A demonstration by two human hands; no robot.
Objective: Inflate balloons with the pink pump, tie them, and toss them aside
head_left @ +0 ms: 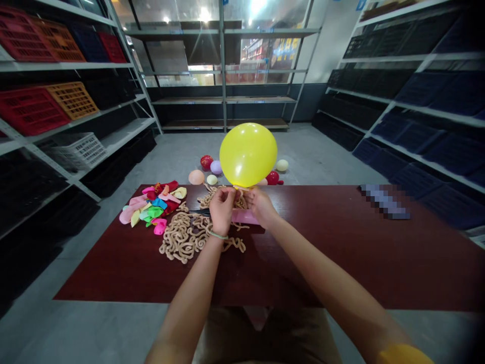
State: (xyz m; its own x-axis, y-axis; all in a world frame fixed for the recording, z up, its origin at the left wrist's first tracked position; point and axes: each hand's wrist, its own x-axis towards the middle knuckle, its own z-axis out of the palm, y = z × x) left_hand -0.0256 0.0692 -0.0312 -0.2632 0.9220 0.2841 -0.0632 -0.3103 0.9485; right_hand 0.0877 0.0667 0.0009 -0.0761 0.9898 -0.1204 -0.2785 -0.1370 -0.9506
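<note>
A blown-up yellow balloon (248,154) stands upright above the table's far edge, its neck pointing down between my hands. My left hand (222,208) pinches at the neck with thumb and forefinger. From the other side, the fingers of my right hand (261,206) are closed on the stretched neck; the fingertips partly hide it. Below both hands lies a pink tube-shaped object (245,217), perhaps a balloon pump, with a dark part toward the left. Around it spreads a pile of curly beige cord-like pieces (182,236). Limp balloons of several colours (151,206) are heaped to the left.
The dark red-brown table (322,258) bears a blurred-out flat object (384,201) at its right. On the floor beyond lie several small blown-up balloons (196,177). Shelves with crates (71,98) line the left, more shelving (420,96) the right, and a metal rack (223,99) the back.
</note>
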